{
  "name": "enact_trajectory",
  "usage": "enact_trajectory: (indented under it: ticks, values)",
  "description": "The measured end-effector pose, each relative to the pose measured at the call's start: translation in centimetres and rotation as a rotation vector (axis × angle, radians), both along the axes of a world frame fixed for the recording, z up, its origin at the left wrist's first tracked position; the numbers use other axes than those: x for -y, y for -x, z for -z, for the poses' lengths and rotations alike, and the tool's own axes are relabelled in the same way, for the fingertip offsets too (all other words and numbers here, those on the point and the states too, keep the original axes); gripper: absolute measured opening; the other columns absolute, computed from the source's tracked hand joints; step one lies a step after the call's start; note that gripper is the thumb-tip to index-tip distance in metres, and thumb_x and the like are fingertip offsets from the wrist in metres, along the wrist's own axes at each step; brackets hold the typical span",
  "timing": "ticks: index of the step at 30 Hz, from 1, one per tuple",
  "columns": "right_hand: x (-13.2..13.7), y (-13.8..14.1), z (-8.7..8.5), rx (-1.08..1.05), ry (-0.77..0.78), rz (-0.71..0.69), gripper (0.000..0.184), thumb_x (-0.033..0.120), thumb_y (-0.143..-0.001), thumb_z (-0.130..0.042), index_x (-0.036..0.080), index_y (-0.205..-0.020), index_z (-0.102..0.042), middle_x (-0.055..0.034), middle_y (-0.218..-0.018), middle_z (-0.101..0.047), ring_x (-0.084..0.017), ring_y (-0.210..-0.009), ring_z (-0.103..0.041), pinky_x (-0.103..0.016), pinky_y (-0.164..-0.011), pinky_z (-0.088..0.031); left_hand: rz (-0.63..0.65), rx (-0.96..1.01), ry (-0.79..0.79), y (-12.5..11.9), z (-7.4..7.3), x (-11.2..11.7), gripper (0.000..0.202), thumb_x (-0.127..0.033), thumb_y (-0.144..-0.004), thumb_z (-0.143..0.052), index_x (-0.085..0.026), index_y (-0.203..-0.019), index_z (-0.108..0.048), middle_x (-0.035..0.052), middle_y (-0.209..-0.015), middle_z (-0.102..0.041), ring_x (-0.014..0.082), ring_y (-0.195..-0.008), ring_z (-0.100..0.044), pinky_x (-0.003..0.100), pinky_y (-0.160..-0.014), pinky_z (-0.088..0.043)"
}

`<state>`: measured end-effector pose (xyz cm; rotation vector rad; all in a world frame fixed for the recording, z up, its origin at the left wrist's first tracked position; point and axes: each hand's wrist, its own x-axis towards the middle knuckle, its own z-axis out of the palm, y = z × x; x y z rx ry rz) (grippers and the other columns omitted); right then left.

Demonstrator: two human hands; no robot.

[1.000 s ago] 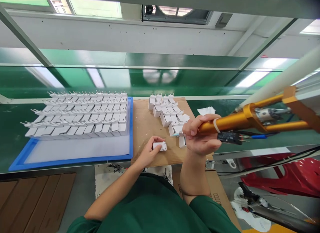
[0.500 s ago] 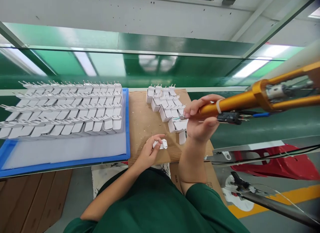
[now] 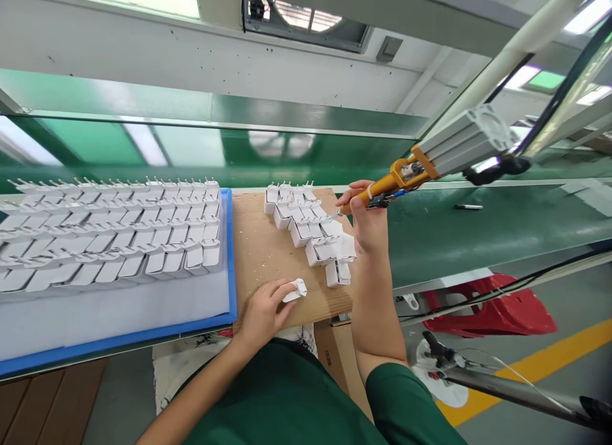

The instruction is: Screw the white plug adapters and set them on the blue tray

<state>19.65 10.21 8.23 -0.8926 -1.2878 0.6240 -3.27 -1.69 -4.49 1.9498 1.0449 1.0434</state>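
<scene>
My left hand pinches a small white plastic piece between thumb and fingers, low over the cardboard's front edge. My right hand is wrapped round the front end of a gold-coloured, pen-like power tool. Its thin tip points left, over the rows of white plug housings. Those housings stand in stepped rows on the brown cardboard, their lids leaning and metal pins sticking up. One housing stands at the front right of the group, below my right wrist. Whether the tip touches a housing cannot be made out.
On the left, a blue-rimmed tray holds several rows of similar white housings. The tool's grey motor body hangs from an overhead arm at upper right. A pen lies on the green bench. Below right stands a red plastic stool.
My right hand and the gold tool have moved away from me, the tip now over the housings. My left hand still holds the white piece. The whole view has shifted and tilted up.
</scene>
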Motion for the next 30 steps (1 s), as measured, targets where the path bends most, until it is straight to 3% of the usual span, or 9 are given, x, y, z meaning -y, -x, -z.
enact_trajectory:
  ticks: [3, 7, 12, 16, 18, 21, 25, 27, 30]
  values:
    - [-0.1, -0.8, 0.2, 0.04, 0.042, 0.074, 0.046, 0.063, -0.078, -0.074, 0.027, -0.102, -0.059, 0.0062, -0.076, -0.061, -0.014, -0.076, -0.066, -0.034, -0.084, -0.055, -0.081, 0.138, 0.144, 0.3, -0.2, 0.2, 0.02, -0.029, -0.092, -0.066, -0.023, -0.112, -0.068, 0.009, -0.118, -0.075, 0.0249, -0.106, -0.072, 0.039, -0.095, -0.057]
    - [-0.4, -1.7, 0.5, 0.037, 0.063, 0.14, 0.051, 0.065, -0.074, -0.075, 0.027, -0.103, -0.056, 0.0042, -0.082, -0.064, -0.018, -0.084, -0.069, -0.042, -0.095, -0.056, -0.161, 0.453, 0.323, 1.4, -1.7, 0.5, 0.029, -0.038, -0.085, -0.077, -0.021, -0.105, -0.066, 0.0062, -0.101, -0.074, 0.0181, -0.084, -0.072, 0.028, -0.072, -0.059]
    - [0.2, -2.6, 1.4, 0.063, 0.104, 0.275, 0.058, 0.054, -0.075, -0.078, 0.027, -0.119, -0.052, -0.0046, -0.112, -0.069, -0.023, -0.112, -0.067, -0.051, -0.109, -0.05, -0.168, 0.69, 0.245, 2.9, -4.0, 0.8, 0.029, -0.036, -0.081, -0.082, -0.021, -0.1, -0.066, 0.0034, -0.092, -0.071, 0.0136, -0.077, -0.067, 0.023, -0.066, -0.055]
    - [3.7, -1.3, 2.3, 0.09, 0.105, 0.467, 0.078, 0.04, -0.075, -0.08, 0.029, -0.141, -0.041, -0.0113, -0.147, -0.051, -0.027, -0.14, -0.05, -0.057, -0.12, -0.038, -0.191, 0.683, 0.116, 4.1, -5.4, 1.3, 0.024, -0.03, -0.082, -0.082, -0.021, -0.099, -0.069, 0.0043, -0.094, -0.074, 0.0141, -0.08, -0.069, 0.023, -0.069, -0.056]
    - [6.3, 0.7, 2.9, 0.102, 0.021, 0.566, 0.076, 0.037, -0.08, -0.077, 0.03, -0.146, -0.04, -0.0112, -0.153, -0.045, -0.026, -0.147, -0.043, -0.058, -0.123, -0.033, -0.186, 0.649, 0.075, 4.7, -5.9, 1.6, 0.023, -0.029, -0.082, -0.082, -0.021, -0.1, -0.07, 0.0061, -0.099, -0.076, 0.0164, -0.086, -0.071, 0.025, -0.073, -0.057]
    - [9.5, 4.9, 4.0, 0.127, -0.191, 0.323, 0.064, 0.049, -0.086, -0.07, 0.035, -0.143, -0.044, -0.009, -0.148, -0.047, -0.029, -0.145, -0.046, -0.061, -0.115, -0.045, -0.133, 0.601, 0.027, 5.3, -6.5, 1.9, 0.021, -0.028, -0.086, -0.079, -0.023, -0.105, -0.072, 0.0073, -0.107, -0.077, 0.0198, -0.096, -0.073, 0.029, -0.082, -0.059]
    - [11.4, 9.8, 5.4, 0.41, -0.382, -0.137, 0.081, 0.077, -0.075, -0.066, 0.032, -0.14, -0.049, -0.0118, -0.132, -0.055, -0.034, -0.127, -0.058, -0.064, -0.105, -0.054, -0.065, 0.585, -0.048, 5.6, -7.0, 2.3, 0.027, -0.021, -0.089, -0.074, -0.027, -0.115, -0.069, 0.0058, -0.115, -0.076, 0.0193, -0.104, -0.072, 0.029, -0.089, -0.057]
    - [11.3, 11.4, 5.8, 0.438, -0.434, -0.171, 0.081, 0.079, -0.076, -0.063, 0.029, -0.138, -0.049, -0.0113, -0.121, -0.057, -0.032, -0.115, -0.063, -0.059, -0.095, -0.061, -0.049, 0.586, -0.054, 5.7, -7.2, 2.6, 0.028, -0.021, -0.09, -0.073, -0.027, -0.117, -0.068, 0.0062, -0.116, -0.075, 0.0186, -0.102, -0.072, 0.028, -0.086, -0.056]
    - [10.7, 12.9, 6.0, 0.367, -0.536, -0.075, 0.073, 0.076, -0.077, -0.065, 0.029, -0.131, -0.05, -0.0062, -0.106, -0.056, -0.025, -0.092, -0.065, -0.05, -0.078, -0.065, -0.037, 0.577, -0.03, 6.0, -7.6, 3.1, 0.025, -0.024, -0.091, -0.072, -0.025, -0.116, -0.068, 0.0073, -0.113, -0.075, 0.0187, -0.098, -0.071, 0.027, -0.08, -0.056]
